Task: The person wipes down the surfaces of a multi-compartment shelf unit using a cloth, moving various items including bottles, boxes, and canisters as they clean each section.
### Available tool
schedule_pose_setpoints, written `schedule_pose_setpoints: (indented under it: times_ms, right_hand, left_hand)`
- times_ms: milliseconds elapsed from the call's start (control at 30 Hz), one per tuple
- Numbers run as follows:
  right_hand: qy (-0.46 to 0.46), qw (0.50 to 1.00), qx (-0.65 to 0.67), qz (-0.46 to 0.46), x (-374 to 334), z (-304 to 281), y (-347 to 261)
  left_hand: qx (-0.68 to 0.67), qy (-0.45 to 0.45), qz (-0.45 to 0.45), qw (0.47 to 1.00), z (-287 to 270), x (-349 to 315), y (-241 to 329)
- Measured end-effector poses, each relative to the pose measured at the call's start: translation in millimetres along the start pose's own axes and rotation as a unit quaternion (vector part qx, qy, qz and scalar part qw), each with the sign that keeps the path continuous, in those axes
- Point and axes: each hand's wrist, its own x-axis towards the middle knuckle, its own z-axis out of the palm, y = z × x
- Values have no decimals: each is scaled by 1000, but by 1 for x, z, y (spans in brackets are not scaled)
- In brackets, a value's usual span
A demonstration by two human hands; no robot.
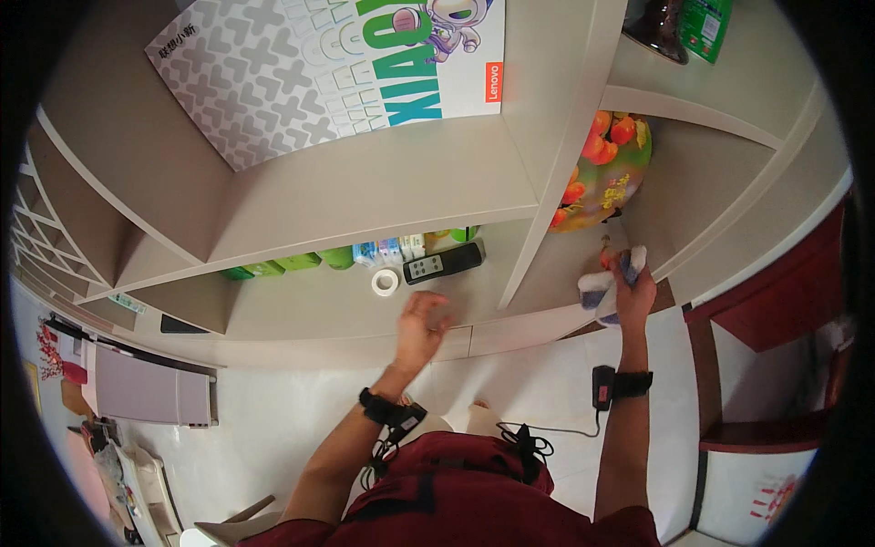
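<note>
Head view, right hand [635, 295]: fingers closed on a crumpled blue-and-white cloth [594, 294].
Cloth: at the right hand, spilling leftward; bunched, no clear long axis; left hand well apart.
Left hand [421, 330]: half-open, seemingly empty, black remote [444, 263] just beyond.
Unclear: right fingertips; orange thing [605, 248] beyond the cloth.

I face a beige, open-fronted shelf unit [383, 178] on a glossy white floor [283, 410], a boxy lilac-grey cabinet [150, 387] to my left, dark-red furniture [784, 292] right.
</note>
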Motion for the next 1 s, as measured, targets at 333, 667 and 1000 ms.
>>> schedule_pose_setpoints:
  times_ms: [333, 667, 1000]
  right_hand:
    - [-62, 998, -28, 10, 11, 19, 46]
    - [-62, 997, 41, 28, 6, -7, 35]
    - [-121, 993, 11, -7, -20, 12, -1]
  left_hand:
    - [217, 71, 83, 970, -16, 40, -18]
    - [388, -62, -6, 919, 30, 67, -14]
    - [420, -103, 6, 902, 21, 81, -16]
